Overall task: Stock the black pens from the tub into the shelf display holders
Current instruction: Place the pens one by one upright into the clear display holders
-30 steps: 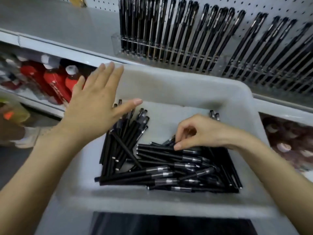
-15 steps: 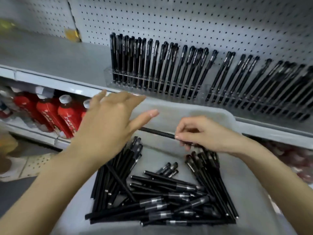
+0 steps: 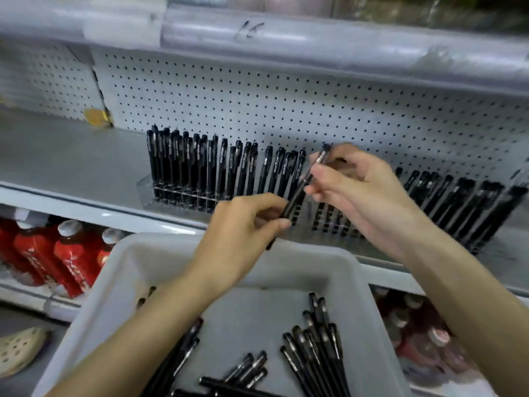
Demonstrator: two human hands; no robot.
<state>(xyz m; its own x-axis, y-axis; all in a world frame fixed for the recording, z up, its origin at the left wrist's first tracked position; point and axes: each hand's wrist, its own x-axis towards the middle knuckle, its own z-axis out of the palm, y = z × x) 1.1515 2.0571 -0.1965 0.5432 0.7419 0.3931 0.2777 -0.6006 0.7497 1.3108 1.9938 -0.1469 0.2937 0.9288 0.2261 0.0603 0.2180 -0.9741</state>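
Above the grey tub [image 3: 120, 270], before the clear display holder [image 3: 171, 200] on the shelf [image 3: 71, 156], the left hand [image 3: 243, 227] and right hand [image 3: 363, 196] hold one tilted black pen [image 3: 299, 196]. The left fingers pinch its lower part and the right fingers its upper part. Loose pens [image 3: 315, 348] lie in the tub.

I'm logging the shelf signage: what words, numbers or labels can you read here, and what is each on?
"15" or "16", handwritten, second digit unclear: on the clear strip at the top.
White print on the standing pens: too blurred to read.
White print on the red bottles: too blurred to read.
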